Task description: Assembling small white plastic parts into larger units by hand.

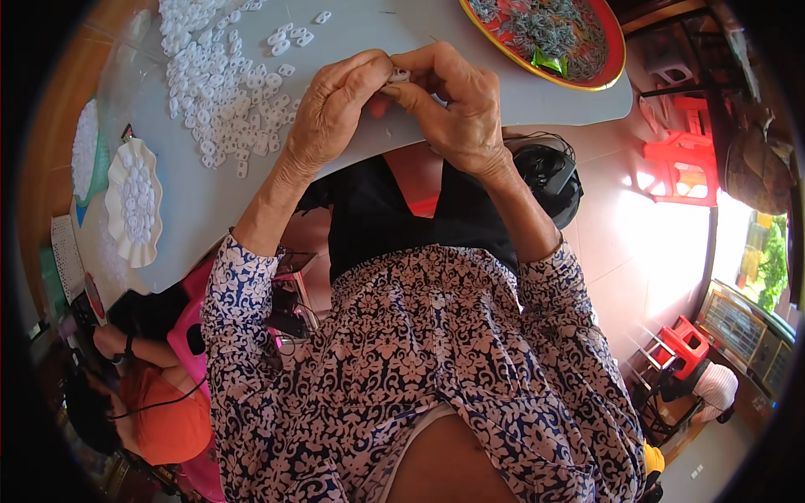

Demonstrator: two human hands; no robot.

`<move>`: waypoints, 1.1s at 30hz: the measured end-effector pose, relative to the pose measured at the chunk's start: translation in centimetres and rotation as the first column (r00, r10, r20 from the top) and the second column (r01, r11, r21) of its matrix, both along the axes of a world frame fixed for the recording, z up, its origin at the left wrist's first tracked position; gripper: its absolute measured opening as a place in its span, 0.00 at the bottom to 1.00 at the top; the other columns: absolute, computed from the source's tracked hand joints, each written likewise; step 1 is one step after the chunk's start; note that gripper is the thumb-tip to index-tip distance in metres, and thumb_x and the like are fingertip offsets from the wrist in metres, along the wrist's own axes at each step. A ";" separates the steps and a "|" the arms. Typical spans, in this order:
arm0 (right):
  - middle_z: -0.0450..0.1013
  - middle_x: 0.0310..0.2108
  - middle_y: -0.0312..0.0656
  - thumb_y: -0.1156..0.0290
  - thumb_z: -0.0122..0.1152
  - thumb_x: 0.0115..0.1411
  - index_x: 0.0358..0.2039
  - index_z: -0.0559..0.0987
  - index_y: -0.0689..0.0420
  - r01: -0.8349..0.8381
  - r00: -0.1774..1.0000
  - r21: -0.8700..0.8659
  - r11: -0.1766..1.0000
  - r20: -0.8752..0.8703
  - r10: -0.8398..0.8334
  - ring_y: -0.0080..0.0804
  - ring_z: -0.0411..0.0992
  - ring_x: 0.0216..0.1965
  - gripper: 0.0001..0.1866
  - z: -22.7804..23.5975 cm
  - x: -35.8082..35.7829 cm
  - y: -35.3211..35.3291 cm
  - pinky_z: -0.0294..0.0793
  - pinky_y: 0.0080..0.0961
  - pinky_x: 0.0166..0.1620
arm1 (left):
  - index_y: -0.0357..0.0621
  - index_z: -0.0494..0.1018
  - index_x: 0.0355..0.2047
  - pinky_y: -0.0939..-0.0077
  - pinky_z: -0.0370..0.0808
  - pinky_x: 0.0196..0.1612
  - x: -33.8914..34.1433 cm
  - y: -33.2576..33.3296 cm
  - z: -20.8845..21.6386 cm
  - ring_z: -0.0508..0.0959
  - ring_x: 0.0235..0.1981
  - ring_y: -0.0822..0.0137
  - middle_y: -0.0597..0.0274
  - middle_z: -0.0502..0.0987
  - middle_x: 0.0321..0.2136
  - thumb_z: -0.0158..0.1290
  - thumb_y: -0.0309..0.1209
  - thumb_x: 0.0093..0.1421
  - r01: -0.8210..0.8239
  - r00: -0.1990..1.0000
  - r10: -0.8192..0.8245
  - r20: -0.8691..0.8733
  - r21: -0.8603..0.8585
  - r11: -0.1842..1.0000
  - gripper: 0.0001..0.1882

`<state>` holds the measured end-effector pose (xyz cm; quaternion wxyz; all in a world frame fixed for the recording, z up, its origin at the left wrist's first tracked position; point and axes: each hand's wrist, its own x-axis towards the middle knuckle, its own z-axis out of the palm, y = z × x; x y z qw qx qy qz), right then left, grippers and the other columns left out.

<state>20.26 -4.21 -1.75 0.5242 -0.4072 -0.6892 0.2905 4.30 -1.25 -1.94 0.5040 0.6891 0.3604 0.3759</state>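
Note:
Near the table's front edge my left hand (340,105) and my right hand (457,105) meet, with fingertips pinched together. Between them shows a small white plastic piece (400,75) with holes; my right thumb and finger grip it, and my left fingertips press against its other side. Whatever else is in the left fingers is hidden. Left of my hands spreads a pile of similar white pieces (222,92), with a small separate cluster (289,35) farther back. At the far right, a red round tray (615,38) with a gold rim holds many small grey pieces (545,29).
A white scalloped dish (126,239) of white pieces stands on the grey table (352,176) at left, beside a green container (99,172). A person in orange (172,419) sits at lower left. Red stools (683,168) and a black bag-like object (549,180) are at right.

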 end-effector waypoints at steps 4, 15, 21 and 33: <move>0.75 0.22 0.41 0.79 0.63 0.50 0.31 0.74 0.63 0.011 1.000 0.028 1.000 0.019 -0.011 0.26 0.75 0.23 0.08 0.2 0.0 0.0 0.72 0.20 0.27 | 0.39 0.65 0.25 0.79 0.61 0.27 0.2 -0.1 -0.2 0.61 0.21 0.75 0.66 0.62 0.16 0.38 0.42 0.65 -0.018 0.999 0.019 0.037 -0.023 1.000 0.20; 0.75 0.20 0.38 0.79 0.62 0.50 0.30 0.73 0.62 0.056 0.998 0.066 0.996 0.029 -0.058 0.26 0.75 0.22 0.08 0.0 0.0 0.0 0.72 0.19 0.26 | 0.39 0.65 0.25 0.79 0.61 0.28 0.5 0.0 0.1 0.62 0.22 0.75 0.66 0.63 0.17 0.37 0.41 0.64 -0.004 1.000 0.005 0.006 -0.026 1.000 0.19; 0.75 0.20 0.38 0.78 0.63 0.50 0.28 0.73 0.62 0.047 0.999 0.093 0.995 0.008 -0.048 0.26 0.75 0.21 0.07 -0.8 0.1 0.1 0.72 0.18 0.26 | 0.38 0.63 0.23 0.78 0.62 0.29 0.4 0.1 -0.8 0.63 0.22 0.73 0.65 0.63 0.17 0.36 0.41 0.64 0.028 0.999 -0.025 0.048 -0.069 0.997 0.20; 0.75 0.24 0.38 0.73 0.58 0.58 0.38 0.76 0.65 -0.091 0.975 -0.142 0.986 -0.215 0.059 0.17 0.71 0.26 0.10 -0.7 0.4 0.5 0.71 0.15 0.31 | 0.38 0.68 0.26 0.83 0.62 0.29 0.4 -0.2 -0.1 0.63 0.23 0.78 0.70 0.64 0.18 0.41 0.40 0.65 -0.032 0.988 0.048 0.144 -0.112 0.993 0.18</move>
